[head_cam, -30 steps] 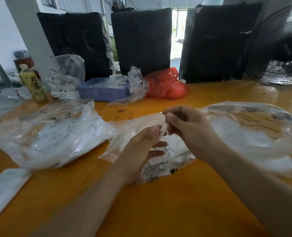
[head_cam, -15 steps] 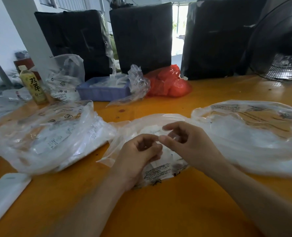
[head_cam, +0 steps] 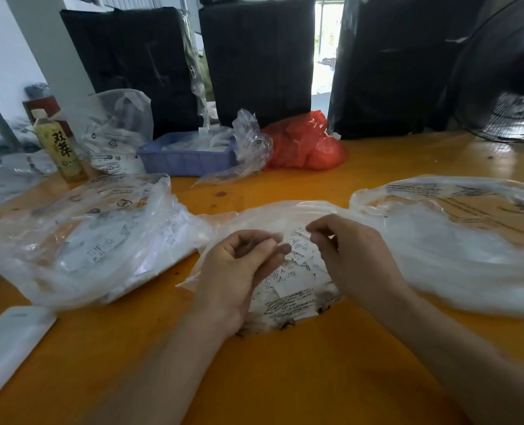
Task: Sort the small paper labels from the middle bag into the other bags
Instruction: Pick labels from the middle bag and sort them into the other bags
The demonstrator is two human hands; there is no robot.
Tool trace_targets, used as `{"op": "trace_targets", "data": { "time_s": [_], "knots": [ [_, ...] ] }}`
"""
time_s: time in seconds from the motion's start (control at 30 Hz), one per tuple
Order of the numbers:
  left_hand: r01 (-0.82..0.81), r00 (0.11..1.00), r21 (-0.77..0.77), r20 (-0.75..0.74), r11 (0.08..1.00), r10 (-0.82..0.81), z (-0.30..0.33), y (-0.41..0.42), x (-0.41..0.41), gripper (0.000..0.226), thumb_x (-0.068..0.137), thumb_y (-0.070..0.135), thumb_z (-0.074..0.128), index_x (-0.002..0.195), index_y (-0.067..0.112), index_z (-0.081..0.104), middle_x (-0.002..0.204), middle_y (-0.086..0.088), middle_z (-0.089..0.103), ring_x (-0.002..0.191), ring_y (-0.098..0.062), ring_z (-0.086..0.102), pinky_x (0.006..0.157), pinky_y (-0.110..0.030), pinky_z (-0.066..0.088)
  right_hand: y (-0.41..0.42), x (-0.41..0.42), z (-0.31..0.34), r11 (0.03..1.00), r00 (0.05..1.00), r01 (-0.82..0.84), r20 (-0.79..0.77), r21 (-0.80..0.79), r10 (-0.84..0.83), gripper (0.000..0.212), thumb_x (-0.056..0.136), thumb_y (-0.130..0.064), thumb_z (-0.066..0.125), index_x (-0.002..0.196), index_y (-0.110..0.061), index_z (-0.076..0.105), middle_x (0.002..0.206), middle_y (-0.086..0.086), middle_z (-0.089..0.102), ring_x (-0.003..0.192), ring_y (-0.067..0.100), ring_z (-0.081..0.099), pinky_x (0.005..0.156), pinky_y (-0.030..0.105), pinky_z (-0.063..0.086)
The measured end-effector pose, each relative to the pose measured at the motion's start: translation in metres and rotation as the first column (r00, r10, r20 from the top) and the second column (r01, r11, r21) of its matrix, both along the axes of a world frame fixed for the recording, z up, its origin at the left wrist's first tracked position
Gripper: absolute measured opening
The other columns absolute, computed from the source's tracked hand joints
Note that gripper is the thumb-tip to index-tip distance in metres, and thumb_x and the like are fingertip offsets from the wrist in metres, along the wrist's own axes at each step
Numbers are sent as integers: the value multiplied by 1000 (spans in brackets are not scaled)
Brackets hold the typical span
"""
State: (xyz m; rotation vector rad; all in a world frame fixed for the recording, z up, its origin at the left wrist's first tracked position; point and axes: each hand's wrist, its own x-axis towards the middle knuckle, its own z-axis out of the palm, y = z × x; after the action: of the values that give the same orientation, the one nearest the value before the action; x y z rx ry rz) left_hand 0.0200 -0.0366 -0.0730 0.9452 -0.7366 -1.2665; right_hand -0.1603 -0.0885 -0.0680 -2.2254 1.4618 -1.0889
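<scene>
Over the orange tabletop (head_cam: pixel 285 378), the left hand (head_cam: pixel 236 271) and right hand (head_cam: pixel 349 256) are hovering half-curled above the middle bag (head_cam: pixel 285 216) of paper labels (head_cam: pixel 294 271); whether either is pinching one is unclear. Side bags (head_cam: pixel 86 240) are flanking it.

Background clutter on the glossy orange wooden table (head_cam: pixel 285 378): well beyond the hands, up and left of the grip, sits a shallow lavender-blue plastic tray (head_cam: pixel 184 161) with whitish stuff piled in it, and a crumpled clear plastic wrapper (head_cam: pixel 248 142) flops over its right end. Just right of that is a scrunched red plastic bag (head_cam: pixel 303 145). Far left there's a yellow-green drink bottle with a white cap (head_cam: pixel 59 145), standing upright. Behind all that, three tall black wrapped bundles (head_cam: pixel 254 59) line the back edge, and a black wire-cage fan (head_cam: pixel 506 75) pokes in at far right. A flat white slab (head_cam: pixel 6 342) lies at the near left corner.
</scene>
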Motion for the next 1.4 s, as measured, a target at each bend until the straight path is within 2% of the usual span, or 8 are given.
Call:
{"op": "trace_targets", "data": {
  "time_s": [0.13, 0.33, 0.53, 0.67, 0.9, 1.07, 1.27, 1.4],
  "knots": [
    [18, 933, 13, -361, 1000, -12, 6, -1, 7, 31, 76, -2, 74, 107, 2, 75, 106, -23, 79, 98, -33, 80, 64, -19, 63, -6, 7, -5, 1000, 936, -3, -352, 5, 5, 32, 103, -21, 54, 134, -25, 60, 129, -3, 63, 110, 22, 63, 89, 34, 51],
    [15, 947, 33, -321, 999, -4, 6, -1, 7, 14, 79, 9, 79, 91, 3, 84, 98, -20, 80, 98, -36, 80, 65, -23, 64, -8, 12, -7, 991, 862, 61, -507, 122, 10, 38, 103, -46, 51, 129, -21, 61, 129, 3, 55, 103, 29, 63, 85, 43, 55],
    [36, 971, 59, -239, 998, -21, 7, 2, 7, 19, 73, 8, 79, 90, 4, 85, 103, -18, 81, 98, -28, 80, 59, -17, 61, -2, 6, -3, 998, 937, 36, -345, -59, -54, 31, 102, -44, 53, 121, -25, 69, 112, -2, 64, 90, 20, 63, 74, 31, 46],
    [24, 953, 57, -303, 998, -6, 9, 3, 6, 18, 76, 5, 78, 92, 3, 84, 99, -21, 80, 94, -31, 81, 63, -18, 62, 8, -5, 2, 986, 994, -103, -25, 134, 107, 22, 92, -45, 69, 112, -37, 72, 77, -16, 71, 67, 1, 66, 57, 13, 50],
    [-6, 970, 40, -242, 999, 16, 5, 2, 1, 15, 73, 6, 80, 86, 8, 86, 91, -17, 81, 88, -30, 81, 70, -22, 63, 17, -7, 4, 920, 912, -274, 379, 279, 157, 24, 92, -18, 74, 114, -30, 72, 75, -9, 77, 62, 9, 72, 60, 18, 56],
    [17, 978, 40, -209, 999, -8, 4, 2, 2, 17, 73, 3, 77, 87, 7, 86, 98, -19, 81, 96, -29, 81, 71, -20, 63, 18, -11, 10, 896, 807, -345, 576, 280, 130, 27, 96, -34, 67, 119, -23, 72, 95, -7, 79, 79, 19, 77, 76, 37, 63],
    [9, 977, 33, -214, 999, -2, 2, 3, 2, 19, 72, 2, 78, 89, 4, 85, 103, -23, 79, 98, -33, 80, 71, -20, 63, 17, -14, 10, 970, 862, -181, 501, 163, 77, 28, 94, -28, 72, 118, -40, 67, 81, -16, 77, 70, 3, 74, 65, 10, 55],
    [7, 983, 22, -183, 1000, -3, 2, 4, 1, 17, 72, 5, 80, 88, 5, 85, 103, -24, 79, 99, -34, 80, 76, -23, 63, 18, -12, 13, 976, 853, -162, 518, 148, 63, 37, 93, -30, 72, 127, -40, 61, 83, -18, 77, 71, 3, 74, 68, 18, 53]
  ]
}}
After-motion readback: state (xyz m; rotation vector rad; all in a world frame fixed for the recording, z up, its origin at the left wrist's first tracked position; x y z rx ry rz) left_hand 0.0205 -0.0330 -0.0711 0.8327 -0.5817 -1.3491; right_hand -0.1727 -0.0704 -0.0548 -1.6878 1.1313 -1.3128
